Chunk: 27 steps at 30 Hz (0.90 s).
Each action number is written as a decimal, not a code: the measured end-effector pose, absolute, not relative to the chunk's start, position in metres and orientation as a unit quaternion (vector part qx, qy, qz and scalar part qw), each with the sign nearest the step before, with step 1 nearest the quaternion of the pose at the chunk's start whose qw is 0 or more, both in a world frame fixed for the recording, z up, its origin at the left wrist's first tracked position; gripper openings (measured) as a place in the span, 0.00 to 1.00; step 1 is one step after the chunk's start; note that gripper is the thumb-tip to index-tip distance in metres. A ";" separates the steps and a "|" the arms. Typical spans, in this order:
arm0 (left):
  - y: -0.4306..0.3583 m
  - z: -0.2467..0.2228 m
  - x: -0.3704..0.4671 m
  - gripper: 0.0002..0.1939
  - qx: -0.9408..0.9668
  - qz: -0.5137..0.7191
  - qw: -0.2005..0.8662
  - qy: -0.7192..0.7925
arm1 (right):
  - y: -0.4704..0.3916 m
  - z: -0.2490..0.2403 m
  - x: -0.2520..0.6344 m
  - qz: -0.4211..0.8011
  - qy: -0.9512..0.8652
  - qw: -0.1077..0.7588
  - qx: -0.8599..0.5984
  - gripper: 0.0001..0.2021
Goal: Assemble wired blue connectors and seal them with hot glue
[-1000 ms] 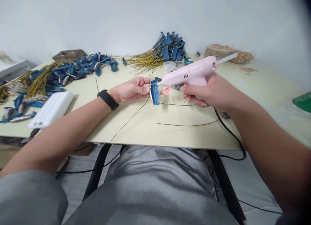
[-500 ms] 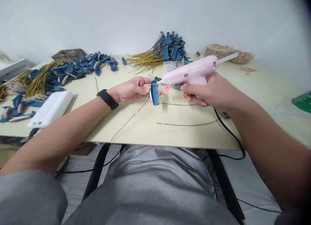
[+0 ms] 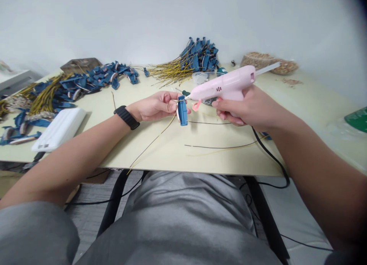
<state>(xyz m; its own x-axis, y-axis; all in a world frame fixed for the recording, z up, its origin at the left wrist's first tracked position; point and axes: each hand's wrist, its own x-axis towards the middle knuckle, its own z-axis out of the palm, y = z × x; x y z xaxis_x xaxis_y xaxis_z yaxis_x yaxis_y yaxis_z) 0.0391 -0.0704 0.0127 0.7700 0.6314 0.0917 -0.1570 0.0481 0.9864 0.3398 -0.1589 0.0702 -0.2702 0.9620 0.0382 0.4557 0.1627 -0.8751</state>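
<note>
My left hand pinches a small blue plastic part held upright above the table. From it a thin yellow and black wire pair trails down to the table's front edge. My right hand is wrapped round the handle of a pink hot glue gun, with a clear glue stick poking out of its back. The gun's nozzle is at the top of the blue part; whether it touches is too small to tell. A black cord runs from the gun's handle.
Wired blue parts lie in a bundle at the back and a long pile at the left. A white power bank-like box lies near my left forearm. Loose wires cross the table. Bags of tan bits stand back right.
The blue part has dropped very slightly in my left hand, and its wire ends have shifted a little. The glue gun stays at its top almost unmoved.
</note>
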 end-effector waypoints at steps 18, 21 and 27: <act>-0.071 0.015 0.040 0.29 0.630 0.290 0.697 0.182 | -0.163 0.075 0.338 0.396 -0.697 0.313 -0.509 0.16; -0.071 0.015 0.039 0.28 0.631 0.283 0.700 0.180 | -0.163 0.074 0.340 0.391 -0.696 0.315 -0.513 0.15; -0.071 0.015 0.039 0.27 0.636 0.283 0.694 0.183 | -0.160 0.071 0.343 0.390 -0.696 0.317 -0.513 0.14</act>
<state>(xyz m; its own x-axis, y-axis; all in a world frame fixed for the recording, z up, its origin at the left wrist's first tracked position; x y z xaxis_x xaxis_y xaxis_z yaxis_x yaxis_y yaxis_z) 0.0390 -0.0712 0.0146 0.7731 0.6255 0.1048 -0.1589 0.0311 0.9868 0.3427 -0.1599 0.0714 -0.2727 0.9612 0.0417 0.4658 0.1699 -0.8684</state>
